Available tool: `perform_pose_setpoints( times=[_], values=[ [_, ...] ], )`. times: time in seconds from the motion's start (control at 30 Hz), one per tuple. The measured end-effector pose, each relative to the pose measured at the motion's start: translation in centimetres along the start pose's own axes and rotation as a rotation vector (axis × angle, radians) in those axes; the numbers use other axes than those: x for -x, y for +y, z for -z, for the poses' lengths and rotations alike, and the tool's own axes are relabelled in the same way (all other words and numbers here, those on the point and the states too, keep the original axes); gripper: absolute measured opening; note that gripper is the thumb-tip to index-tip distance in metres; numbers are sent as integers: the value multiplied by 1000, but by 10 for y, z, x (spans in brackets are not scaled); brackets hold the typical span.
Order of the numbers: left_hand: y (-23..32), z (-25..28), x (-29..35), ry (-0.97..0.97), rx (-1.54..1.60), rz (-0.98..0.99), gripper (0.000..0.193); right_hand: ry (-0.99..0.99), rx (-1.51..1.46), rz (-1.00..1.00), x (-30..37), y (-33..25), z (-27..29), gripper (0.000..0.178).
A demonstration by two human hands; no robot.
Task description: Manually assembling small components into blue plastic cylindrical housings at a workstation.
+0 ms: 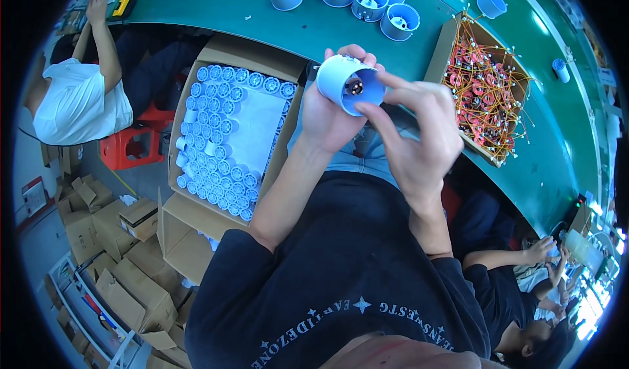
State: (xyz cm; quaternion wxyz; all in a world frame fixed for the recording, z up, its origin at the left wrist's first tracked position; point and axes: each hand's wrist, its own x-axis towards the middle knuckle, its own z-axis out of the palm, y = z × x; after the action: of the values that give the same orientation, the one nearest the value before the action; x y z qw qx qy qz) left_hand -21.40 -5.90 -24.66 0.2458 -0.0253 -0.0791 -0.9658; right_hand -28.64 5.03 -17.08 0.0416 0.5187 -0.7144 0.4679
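Green workbench [216, 8] ahead. Beside it, left: carton [252, 51] of white parts [213, 110]. On it, right: box [438, 56] of wired parts [481, 84]. At its near edge: cup [335, 80], clasped by left hand [324, 123]; right hand [426, 116] half-curled against it, grip unclear.

Hands: 2, left hand [325, 121] and right hand [426, 120]; held cup [335, 84]: 1; loose cups [400, 23]: at least 9, some cut off; filled boxes [252, 53]: 2; round parts [214, 120]: dozens; red parts [481, 84]: dozens, tangled; co-workers [82, 103]: at least 3; yellow tool [123, 6]: 1; floor cartons [147, 297]: several, overlapping, exact count unclear
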Motion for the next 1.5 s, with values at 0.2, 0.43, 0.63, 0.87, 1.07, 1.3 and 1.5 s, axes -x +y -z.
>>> perform_pose_setpoints(
  times=[0.2, 0.43, 0.63, 0.87, 1.07, 1.3, 1.5],
  values=[
    [-2, -3, 4, 189, 174, 133, 50, -56, 30, -1, -6, 5, 0, 53],
    [9, -2, 13, 204, -317, 181, 60, -130, -184, -39, 0, 19, -11, 62],
    [13, -19, 29, 230, -994, -184, 57, -172, -193, -57, 1, 21, -8, 60],
    [10, -30, 20, 282, -1384, -246, 40, -155, -170, -71, 3, 24, -13, 57],
    [0, -25, 5, 272, -1599, -265, 38, -127, -142, -46, 9, 42, -20, 54],
    [1, -17, 1, 218, -1609, -348, 36, -83, -170, -37, 12, 44, -29, 50],
    [-1, -16, 3, 199, -1572, -255, 45, -68, -220, 17, 13, 60, -27, 50]
  ],
)
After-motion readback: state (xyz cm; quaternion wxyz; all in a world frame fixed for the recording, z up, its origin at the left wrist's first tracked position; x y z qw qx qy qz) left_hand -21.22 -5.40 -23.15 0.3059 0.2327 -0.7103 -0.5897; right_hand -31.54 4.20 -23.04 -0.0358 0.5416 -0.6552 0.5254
